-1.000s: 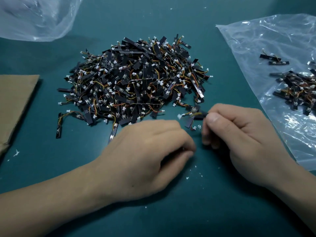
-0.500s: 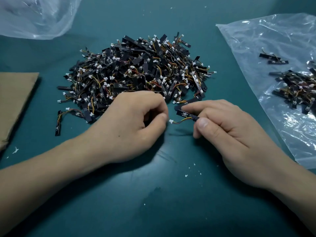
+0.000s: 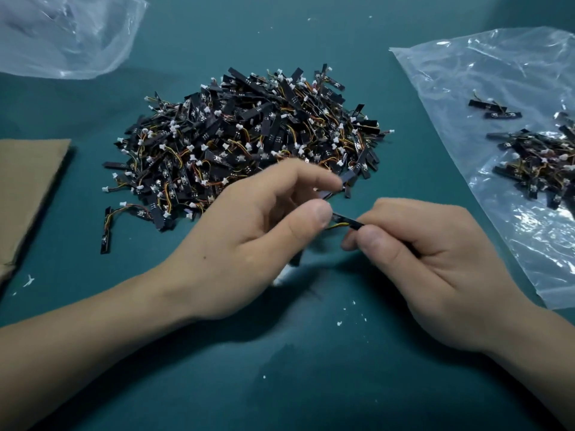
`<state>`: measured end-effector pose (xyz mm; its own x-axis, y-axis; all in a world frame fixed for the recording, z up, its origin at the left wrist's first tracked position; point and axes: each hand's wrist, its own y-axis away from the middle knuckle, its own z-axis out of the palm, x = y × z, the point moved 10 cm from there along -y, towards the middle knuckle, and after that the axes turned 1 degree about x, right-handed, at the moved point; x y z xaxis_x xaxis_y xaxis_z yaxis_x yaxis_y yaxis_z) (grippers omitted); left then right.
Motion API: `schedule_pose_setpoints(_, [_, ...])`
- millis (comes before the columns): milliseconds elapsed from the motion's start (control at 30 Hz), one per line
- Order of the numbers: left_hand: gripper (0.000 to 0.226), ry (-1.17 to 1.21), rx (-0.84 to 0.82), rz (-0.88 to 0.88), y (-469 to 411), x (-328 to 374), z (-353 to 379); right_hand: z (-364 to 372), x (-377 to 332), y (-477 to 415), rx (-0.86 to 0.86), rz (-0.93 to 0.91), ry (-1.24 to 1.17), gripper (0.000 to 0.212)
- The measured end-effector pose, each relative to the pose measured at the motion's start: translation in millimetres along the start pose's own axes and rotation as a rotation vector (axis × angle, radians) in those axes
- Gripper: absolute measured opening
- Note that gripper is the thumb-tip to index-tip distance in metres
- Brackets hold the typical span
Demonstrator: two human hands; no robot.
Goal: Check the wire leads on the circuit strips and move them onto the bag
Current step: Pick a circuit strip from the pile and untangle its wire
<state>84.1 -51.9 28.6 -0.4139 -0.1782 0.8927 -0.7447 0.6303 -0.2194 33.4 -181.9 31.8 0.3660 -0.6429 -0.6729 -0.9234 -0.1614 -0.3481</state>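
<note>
- Head view: your right hand point(image 3: 420, 259) pinches one circuit strip point(image 3: 351, 221) between thumb and forefinger, just near of the pile point(image 3: 249, 141).
- Your left hand point(image 3: 249, 244) meets it from the left, thumb tip at the strip's yellow wire lead point(image 3: 336, 225) and fingers curled. Whether it grips the lead is blurred.
- The bag point(image 3: 466, 88) lies to the far right, with sorted strips point(image 3: 535, 163) on it, well apart from both hands.
</note>
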Motion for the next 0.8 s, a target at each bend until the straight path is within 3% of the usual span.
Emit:
schedule_pose_setpoints(133, [0.024, -0.119, 0.014, 0.042, 3.1, 2.1, 2.1, 3.5, 0.8, 1.5, -0.013, 0.008, -0.008, 0.033])
schedule_pose_setpoints(333, [0.009, -0.006, -0.039, -0.028, 3.8, -6.8, 9.2, 3.7, -2.4, 0.6, 0.030, 0.051, -0.053, 0.031])
schedule_pose_setpoints(567, [0.024, 0.076, -0.077, -0.023, 6.1, -2.2, 11.3, 6.2, -12.0, -0.6, -0.013, 0.026, -0.093, 0.029])
schedule_pose_setpoints(800, [0.013, -0.026, -0.039, 0.022, 5.6, 2.2, 6.8, 5.5, -9.4, 1.3, -0.044, 0.003, 0.000, 0.037])
